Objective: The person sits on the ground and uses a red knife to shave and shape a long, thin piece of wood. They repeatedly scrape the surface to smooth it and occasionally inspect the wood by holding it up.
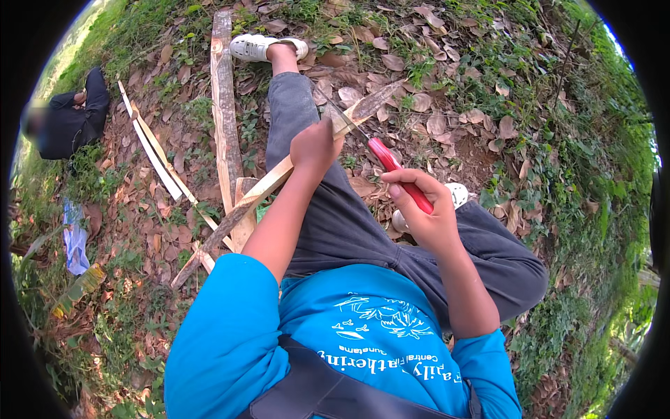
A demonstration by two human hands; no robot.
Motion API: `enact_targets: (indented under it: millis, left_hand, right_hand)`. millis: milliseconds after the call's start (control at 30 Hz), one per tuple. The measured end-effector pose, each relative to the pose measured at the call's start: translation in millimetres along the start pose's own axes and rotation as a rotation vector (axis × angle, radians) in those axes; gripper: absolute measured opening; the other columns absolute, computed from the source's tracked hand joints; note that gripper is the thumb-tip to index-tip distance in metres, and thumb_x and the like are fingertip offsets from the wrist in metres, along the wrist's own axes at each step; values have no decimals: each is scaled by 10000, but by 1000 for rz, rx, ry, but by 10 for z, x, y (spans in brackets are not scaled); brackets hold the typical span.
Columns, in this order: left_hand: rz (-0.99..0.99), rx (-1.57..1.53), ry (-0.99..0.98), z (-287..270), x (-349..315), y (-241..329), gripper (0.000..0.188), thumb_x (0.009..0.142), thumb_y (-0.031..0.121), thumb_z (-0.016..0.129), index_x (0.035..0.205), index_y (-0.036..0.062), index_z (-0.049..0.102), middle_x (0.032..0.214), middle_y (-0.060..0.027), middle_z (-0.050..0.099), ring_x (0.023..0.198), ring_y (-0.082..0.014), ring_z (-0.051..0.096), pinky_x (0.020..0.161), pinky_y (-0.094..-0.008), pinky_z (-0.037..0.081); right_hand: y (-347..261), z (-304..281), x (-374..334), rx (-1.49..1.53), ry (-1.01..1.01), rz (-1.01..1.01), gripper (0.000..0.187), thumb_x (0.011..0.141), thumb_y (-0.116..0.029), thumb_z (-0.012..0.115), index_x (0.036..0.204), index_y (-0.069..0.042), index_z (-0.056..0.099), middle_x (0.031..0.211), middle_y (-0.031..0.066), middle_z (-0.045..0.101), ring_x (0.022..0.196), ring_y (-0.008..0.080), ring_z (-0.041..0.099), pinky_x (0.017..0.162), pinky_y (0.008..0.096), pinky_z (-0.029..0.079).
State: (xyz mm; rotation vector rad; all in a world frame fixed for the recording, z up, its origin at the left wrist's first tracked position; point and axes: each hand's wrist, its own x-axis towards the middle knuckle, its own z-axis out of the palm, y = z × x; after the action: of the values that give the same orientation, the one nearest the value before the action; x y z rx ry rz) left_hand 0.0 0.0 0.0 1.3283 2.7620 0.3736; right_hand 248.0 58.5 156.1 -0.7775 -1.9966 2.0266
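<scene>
My left hand (314,148) is wrapped round a long split piece of wood (269,183), which slants from the lower left up to the far right across my thigh. Its far end is pale and tapers to a point. In my right hand (429,209) is a knife (398,170), held by its red handle with my fingers closed. The narrow dark blade lies across the wood just beyond my left fist. Whether its edge is biting into the wood cannot be made out.
A bark-covered split log (223,105) lies beyond my left arm, with thin pale wood strips (155,157) beside it. Farther left sits another person (73,126) in dark clothes, near a blue-white plastic bag (75,237). My legs spread over leaf-strewn ground (447,126).
</scene>
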Motion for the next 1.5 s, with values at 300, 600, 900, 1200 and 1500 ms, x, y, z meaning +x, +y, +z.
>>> enact_targets:
  millis: [300,600,900,1200,1500]
  left_hand:
    - [186,-81,274,-145,-307,204,386,858,370,749,980,65,546,935,-125,599,819,-337,665,704,-455,546]
    - [218,-25,228,-107,-545,265,546,854,204,725,1311,53,466,1153,-148,516,1039,-349,551,833,-493,453]
    - [209,-419,84,-442,-386,32,416,859,231,797,1211,82,632,1029,-121,594,938,-329,621,824,-441,508]
    - [209,-414,-45,-566,-286,9,413,779,236,857,1153,114,731,960,-82,604,871,-304,646,762,-421,533]
    - [237,-391,205,-408,-537,178,437,827,188,807,1248,131,702,1017,-66,636,895,-286,674,762,-409,561]
  right_hand:
    - [-774,70,79,232,-50,-232,505,1026,-131,627,1502,-20,500,1021,14,628,807,29,551,681,200,490]
    - [-1490,202,815,381,-109,-358,556,1032,-165,625,1545,-39,452,1194,94,655,947,123,666,822,292,576]
    - [-603,-849,1053,-49,297,-425,556,1027,-111,621,1558,-90,458,1253,98,659,983,118,661,898,291,549]
    - [2048,-1387,562,-722,379,-122,643,897,-26,684,1500,-194,543,1098,174,665,1035,325,653,941,395,495]
    - [2674,-1269,635,-817,312,118,530,923,-152,701,1440,-113,592,1209,233,691,1148,395,656,1010,432,505]
